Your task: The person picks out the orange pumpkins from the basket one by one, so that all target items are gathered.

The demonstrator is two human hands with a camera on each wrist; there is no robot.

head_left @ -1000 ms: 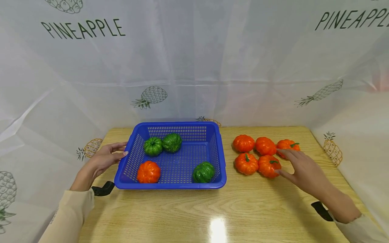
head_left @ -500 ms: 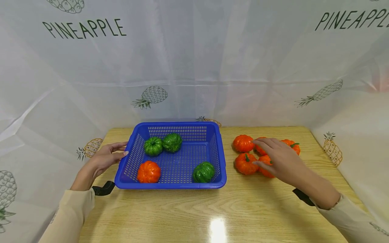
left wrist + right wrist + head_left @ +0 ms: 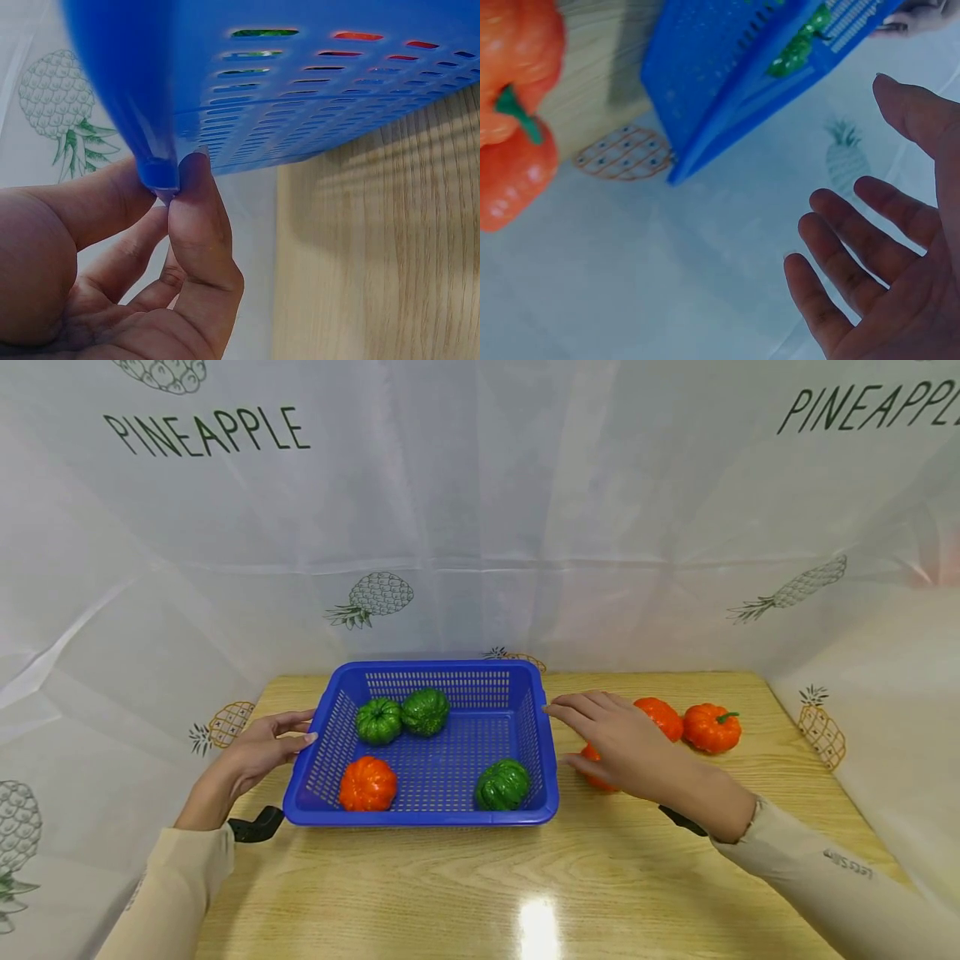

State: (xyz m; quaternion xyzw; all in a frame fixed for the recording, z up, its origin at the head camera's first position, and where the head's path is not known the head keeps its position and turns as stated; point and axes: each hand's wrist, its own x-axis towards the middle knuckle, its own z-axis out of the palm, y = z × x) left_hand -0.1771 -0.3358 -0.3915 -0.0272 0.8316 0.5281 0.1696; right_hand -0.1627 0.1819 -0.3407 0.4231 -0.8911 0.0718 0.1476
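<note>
My left hand (image 3: 251, 753) pinches the left rim of a blue plastic basket (image 3: 420, 819); in the left wrist view, thumb and finger close on that rim. Inside lie an orange pumpkin (image 3: 367, 784) at the front left, two green pumpkins (image 3: 378, 722) at the back left and another green pumpkin (image 3: 503, 785) at the front right. My right hand (image 3: 633, 745), fingers spread and holding nothing, hovers just beside the basket's right side. It partly covers the group of orange pumpkins on the table, of which one with a green stem (image 3: 712, 727) shows whole.
A light wooden table (image 3: 420, 885) carries the basket and pumpkins. White sheeting (image 3: 480, 510) printed with pineapples rises behind and on both sides of it. Two orange pumpkins (image 3: 517, 67) loom close at the left of the right wrist view.
My right hand has moved left from over the orange pumpkins to the basket's right rim, fingers still spread. The left hand, the basket and the pumpkins have stayed in place.
</note>
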